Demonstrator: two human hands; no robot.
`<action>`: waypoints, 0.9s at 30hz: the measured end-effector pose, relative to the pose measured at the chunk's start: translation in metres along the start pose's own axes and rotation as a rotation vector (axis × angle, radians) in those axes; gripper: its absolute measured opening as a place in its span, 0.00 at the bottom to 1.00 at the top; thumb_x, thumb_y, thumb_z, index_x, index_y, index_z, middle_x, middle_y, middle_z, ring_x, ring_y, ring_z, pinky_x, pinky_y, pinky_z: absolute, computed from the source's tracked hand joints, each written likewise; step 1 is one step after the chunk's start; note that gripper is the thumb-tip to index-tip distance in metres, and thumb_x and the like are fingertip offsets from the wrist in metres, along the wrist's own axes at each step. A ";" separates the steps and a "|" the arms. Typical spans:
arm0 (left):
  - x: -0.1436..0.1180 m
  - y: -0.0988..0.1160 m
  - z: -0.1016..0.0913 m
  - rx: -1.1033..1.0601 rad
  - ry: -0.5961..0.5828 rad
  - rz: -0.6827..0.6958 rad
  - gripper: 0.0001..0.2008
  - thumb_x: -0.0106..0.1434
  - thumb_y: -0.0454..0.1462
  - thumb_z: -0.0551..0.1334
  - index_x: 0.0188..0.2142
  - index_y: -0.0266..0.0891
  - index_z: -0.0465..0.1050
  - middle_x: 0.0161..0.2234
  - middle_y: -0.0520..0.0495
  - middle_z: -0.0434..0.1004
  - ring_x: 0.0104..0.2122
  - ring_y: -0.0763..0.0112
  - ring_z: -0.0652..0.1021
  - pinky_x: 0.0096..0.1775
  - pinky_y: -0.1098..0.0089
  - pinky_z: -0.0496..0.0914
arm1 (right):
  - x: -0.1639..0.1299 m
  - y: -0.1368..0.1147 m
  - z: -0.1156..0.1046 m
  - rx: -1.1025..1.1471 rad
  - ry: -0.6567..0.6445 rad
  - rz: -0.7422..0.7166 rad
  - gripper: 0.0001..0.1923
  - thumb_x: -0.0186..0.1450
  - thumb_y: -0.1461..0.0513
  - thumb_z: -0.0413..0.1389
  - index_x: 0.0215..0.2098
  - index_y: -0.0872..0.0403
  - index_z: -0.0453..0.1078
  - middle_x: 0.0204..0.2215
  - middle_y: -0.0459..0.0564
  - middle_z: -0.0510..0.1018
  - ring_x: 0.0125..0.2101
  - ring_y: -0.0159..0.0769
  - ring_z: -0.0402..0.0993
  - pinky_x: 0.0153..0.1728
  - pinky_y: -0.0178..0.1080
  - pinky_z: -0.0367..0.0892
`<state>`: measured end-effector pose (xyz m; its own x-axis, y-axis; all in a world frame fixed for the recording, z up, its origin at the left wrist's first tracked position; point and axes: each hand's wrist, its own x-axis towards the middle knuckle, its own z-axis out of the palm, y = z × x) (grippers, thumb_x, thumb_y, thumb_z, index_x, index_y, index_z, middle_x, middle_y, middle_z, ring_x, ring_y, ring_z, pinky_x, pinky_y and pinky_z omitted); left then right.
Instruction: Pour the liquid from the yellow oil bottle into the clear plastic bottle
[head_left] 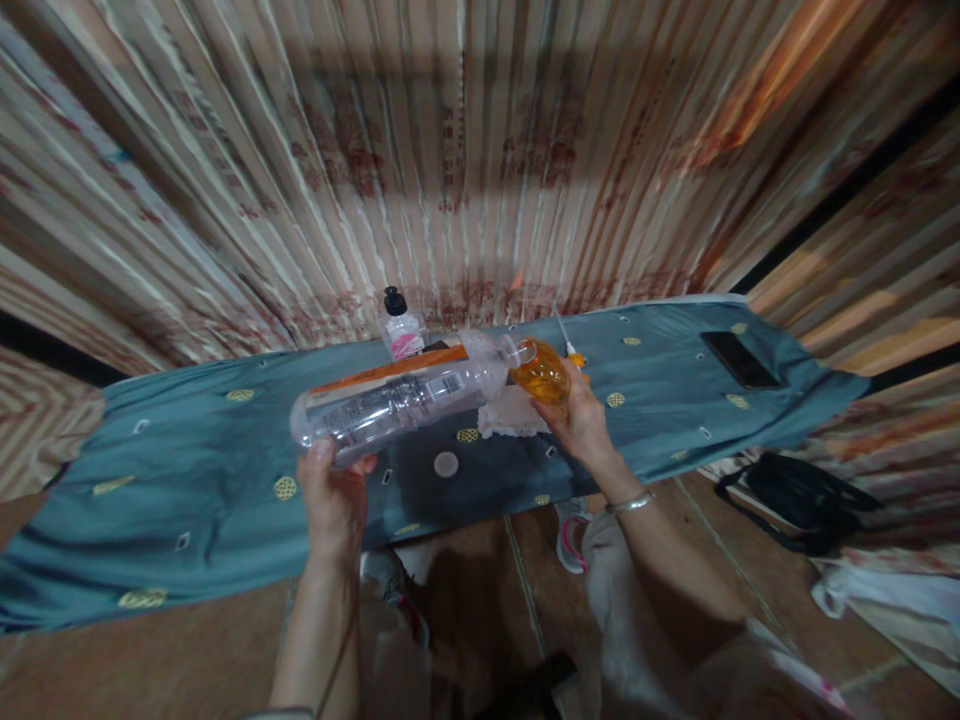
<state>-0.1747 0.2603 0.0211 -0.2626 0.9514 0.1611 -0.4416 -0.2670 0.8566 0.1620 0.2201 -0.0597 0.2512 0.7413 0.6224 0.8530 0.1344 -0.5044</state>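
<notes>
My left hand (334,500) grips the base end of a large clear plastic bottle (390,405) with an orange-edged label and a barcode. The bottle lies almost level above the table, its neck pointing right and a little up. In my right hand (581,415) is a small clear container of amber liquid (541,372). Its opening meets the mouth of the large bottle, or nearly so; I cannot tell whether they touch. Below them, a whitish cloth (514,415) lies on the table, and a round white cap (446,464) sits nearer me.
A blue-green patterned cloth covers the table (225,500). At its back edge stands a clear bottle with a black top (403,325); a white-and-orange tool (570,345) lies behind my right hand. A black phone (739,358) is at the right. A black bag (802,500) rests beyond the table, before striped curtains.
</notes>
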 end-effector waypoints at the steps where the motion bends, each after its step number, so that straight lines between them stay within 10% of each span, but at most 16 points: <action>1: 0.000 0.000 -0.001 0.001 -0.009 0.005 0.27 0.48 0.55 0.78 0.40 0.39 0.83 0.30 0.51 0.78 0.24 0.75 0.71 0.19 0.78 0.60 | 0.000 0.000 0.000 -0.003 0.001 0.000 0.41 0.69 0.51 0.65 0.74 0.55 0.58 0.66 0.66 0.77 0.64 0.57 0.77 0.64 0.62 0.76; 27: -0.002 0.005 0.005 -0.013 0.017 -0.034 0.26 0.46 0.54 0.79 0.36 0.40 0.81 0.29 0.51 0.77 0.23 0.75 0.70 0.19 0.77 0.63 | 0.000 -0.002 -0.002 -0.010 -0.032 0.017 0.42 0.70 0.48 0.63 0.74 0.55 0.56 0.66 0.66 0.77 0.65 0.57 0.76 0.64 0.61 0.75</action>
<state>-0.1724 0.2580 0.0272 -0.2619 0.9571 0.1240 -0.4615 -0.2371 0.8549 0.1613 0.2187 -0.0571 0.2505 0.7643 0.5942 0.8534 0.1155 -0.5083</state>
